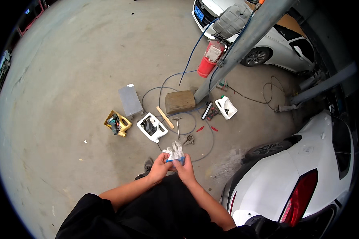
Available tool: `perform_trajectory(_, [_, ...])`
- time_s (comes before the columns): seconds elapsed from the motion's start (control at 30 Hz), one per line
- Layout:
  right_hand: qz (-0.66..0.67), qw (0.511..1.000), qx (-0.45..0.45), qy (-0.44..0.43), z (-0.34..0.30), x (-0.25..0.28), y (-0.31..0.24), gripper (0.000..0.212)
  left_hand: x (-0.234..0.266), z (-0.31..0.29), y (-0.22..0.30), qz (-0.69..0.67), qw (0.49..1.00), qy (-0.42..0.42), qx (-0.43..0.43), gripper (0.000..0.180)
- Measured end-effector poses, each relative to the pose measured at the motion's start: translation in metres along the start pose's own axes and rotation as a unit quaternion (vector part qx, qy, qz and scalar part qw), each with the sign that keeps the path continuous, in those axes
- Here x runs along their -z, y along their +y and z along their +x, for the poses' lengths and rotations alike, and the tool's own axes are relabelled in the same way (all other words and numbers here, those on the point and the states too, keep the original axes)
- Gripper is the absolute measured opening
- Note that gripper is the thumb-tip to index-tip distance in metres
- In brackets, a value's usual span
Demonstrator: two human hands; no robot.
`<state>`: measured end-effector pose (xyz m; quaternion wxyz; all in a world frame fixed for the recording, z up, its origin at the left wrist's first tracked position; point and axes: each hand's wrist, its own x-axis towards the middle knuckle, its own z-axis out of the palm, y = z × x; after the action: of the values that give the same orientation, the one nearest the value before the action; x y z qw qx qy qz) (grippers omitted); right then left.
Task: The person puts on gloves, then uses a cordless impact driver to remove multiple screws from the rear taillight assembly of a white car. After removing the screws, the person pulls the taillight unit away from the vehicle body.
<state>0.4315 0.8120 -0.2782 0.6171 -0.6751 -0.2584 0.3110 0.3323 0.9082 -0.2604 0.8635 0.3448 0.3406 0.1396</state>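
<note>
A whitish work glove (174, 151) with a blue cuff is held in front of my body, its fingers pointing away from me. My left hand (159, 167) grips the left side of the cuff, and my right hand (185, 170) pinches its right side. Whether it is one glove or a pair, I cannot tell. Just beyond it on the floor lie a hammer-like tool (178, 128) with a metal handle and a dark metal fitting (189, 140).
Cut-open jugs, one yellow (125, 123) and white ones (162, 130), hold tools. A wooden block (180, 101), wooden strip (164, 117) and blue hose (213, 145) lie ahead. A red fire extinguisher (206, 67) hangs by a slanted post (237, 49). A white car (275, 175) stands close on the right.
</note>
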Motion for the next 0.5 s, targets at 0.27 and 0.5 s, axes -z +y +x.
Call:
perform_trajectory(0.27, [-0.228, 0.965, -0.041, 0.122, 0.004, -0.018, -0.025, 0.042, 0.014, -0.018, 0.005, 0.263, 0.960, 0.095, -0.005, 0.023])
perform_trajectory(0.5, [-0.183, 0.975, -0.059, 0.111, 0.018, -0.026, -0.008, 0.037, 0.010, -0.028, 0.016, 0.563, 0.798, 0.002, -0.214, 0.038])
